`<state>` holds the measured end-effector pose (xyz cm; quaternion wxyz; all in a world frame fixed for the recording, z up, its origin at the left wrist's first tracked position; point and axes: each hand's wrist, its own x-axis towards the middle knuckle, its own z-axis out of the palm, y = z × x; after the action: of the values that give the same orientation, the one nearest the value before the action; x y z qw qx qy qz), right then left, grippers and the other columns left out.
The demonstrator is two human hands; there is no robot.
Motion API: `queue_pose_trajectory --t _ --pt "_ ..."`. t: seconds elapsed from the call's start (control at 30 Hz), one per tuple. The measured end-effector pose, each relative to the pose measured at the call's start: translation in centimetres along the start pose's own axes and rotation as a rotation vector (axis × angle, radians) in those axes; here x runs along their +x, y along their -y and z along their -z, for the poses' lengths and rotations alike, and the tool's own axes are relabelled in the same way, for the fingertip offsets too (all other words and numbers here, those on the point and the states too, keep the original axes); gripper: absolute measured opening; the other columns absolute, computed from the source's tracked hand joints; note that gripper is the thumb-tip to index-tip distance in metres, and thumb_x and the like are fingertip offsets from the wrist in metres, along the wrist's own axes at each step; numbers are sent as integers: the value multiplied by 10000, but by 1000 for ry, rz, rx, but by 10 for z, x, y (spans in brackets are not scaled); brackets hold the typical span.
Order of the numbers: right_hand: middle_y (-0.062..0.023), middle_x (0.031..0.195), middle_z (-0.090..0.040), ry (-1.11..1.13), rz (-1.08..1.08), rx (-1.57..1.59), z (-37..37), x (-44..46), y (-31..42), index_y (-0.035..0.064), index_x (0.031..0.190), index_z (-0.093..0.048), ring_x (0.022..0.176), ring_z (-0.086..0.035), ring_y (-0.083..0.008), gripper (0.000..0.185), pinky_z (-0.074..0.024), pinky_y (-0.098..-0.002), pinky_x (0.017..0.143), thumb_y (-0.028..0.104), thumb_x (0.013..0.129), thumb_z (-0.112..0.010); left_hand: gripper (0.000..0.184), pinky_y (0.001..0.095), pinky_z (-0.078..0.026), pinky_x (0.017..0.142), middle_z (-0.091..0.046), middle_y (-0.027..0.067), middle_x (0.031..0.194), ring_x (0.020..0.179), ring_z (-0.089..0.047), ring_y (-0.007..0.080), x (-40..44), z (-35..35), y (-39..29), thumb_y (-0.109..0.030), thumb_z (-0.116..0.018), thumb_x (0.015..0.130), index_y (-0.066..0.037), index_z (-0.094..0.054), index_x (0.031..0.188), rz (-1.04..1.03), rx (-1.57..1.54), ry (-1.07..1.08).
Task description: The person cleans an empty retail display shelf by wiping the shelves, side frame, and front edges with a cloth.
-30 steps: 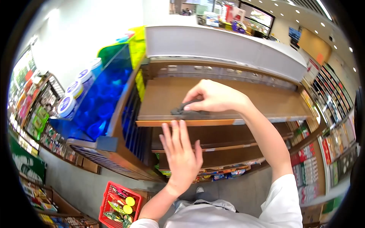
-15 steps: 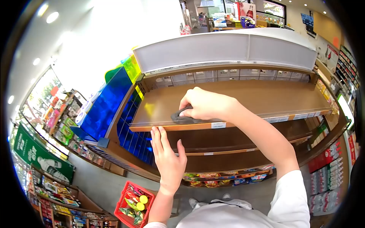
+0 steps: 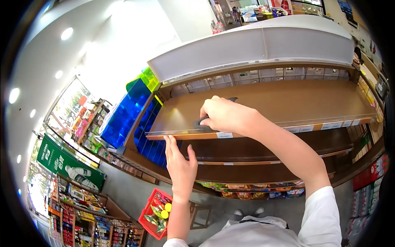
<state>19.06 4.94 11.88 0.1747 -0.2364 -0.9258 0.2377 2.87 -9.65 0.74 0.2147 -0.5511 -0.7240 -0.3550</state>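
Observation:
A dark grey cloth (image 3: 200,122) is bunched in my right hand (image 3: 226,115), whose fingers are closed on it near the front lip of the brown top shelf (image 3: 279,96). Part of the cloth pokes out behind the knuckles. My left hand (image 3: 180,169) is open, fingers extended, with its fingertips at the shelf's front edge near the left end. Along that edge runs a clear strip with white price labels (image 3: 224,135). The palm side of my right hand is hidden.
Lower shelves (image 3: 247,152) sit beneath, with snack packets (image 3: 247,194) at the bottom. Blue bins (image 3: 125,111) flank the left side. A red basket (image 3: 147,210) of packaged goods and a wooden stool (image 3: 201,216) are on the floor. A white panel (image 3: 255,47) rises behind.
My right hand has turned slightly, and the cloth now shows behind its knuckles too. My left hand stays at the shelf edge. The camera view has tilted and shifted.

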Motion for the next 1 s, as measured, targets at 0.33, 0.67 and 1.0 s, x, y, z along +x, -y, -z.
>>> queue_pose_trajectory --t 0.33,0.67,1.0 --pt "-218 912 -753 -11 -72 -20 3 -7 2 -4 1097 -759 852 -727 -352 225 -574 -455 789 154 950 -697 694 502 -422 1136 -408 359 1514 1399 -436 505 -21 14 -57 -113 -718 927 99 -387 1498 -137 -311 102" --pt "-183 843 -747 21 -170 -12 14 -17 9 19 1105 -769 776 -718 -304 244 -572 -436 754 199 956 -697 716 510 -392 1165 -392 386 1520 1439 -397 508 -29 -3 -59 -102 -717 919 113 -375 1510 -200 -204 125" --pt "-188 952 -759 41 -255 -7 19 -23 9 22 1123 -768 851 -717 -310 281 -565 -429 797 241 956 -711 655 508 -428 1127 -516 378 1432 1390 -479 494 -23 4 -51 -103 -711 922 101 -440 1483 -204 -226 133"
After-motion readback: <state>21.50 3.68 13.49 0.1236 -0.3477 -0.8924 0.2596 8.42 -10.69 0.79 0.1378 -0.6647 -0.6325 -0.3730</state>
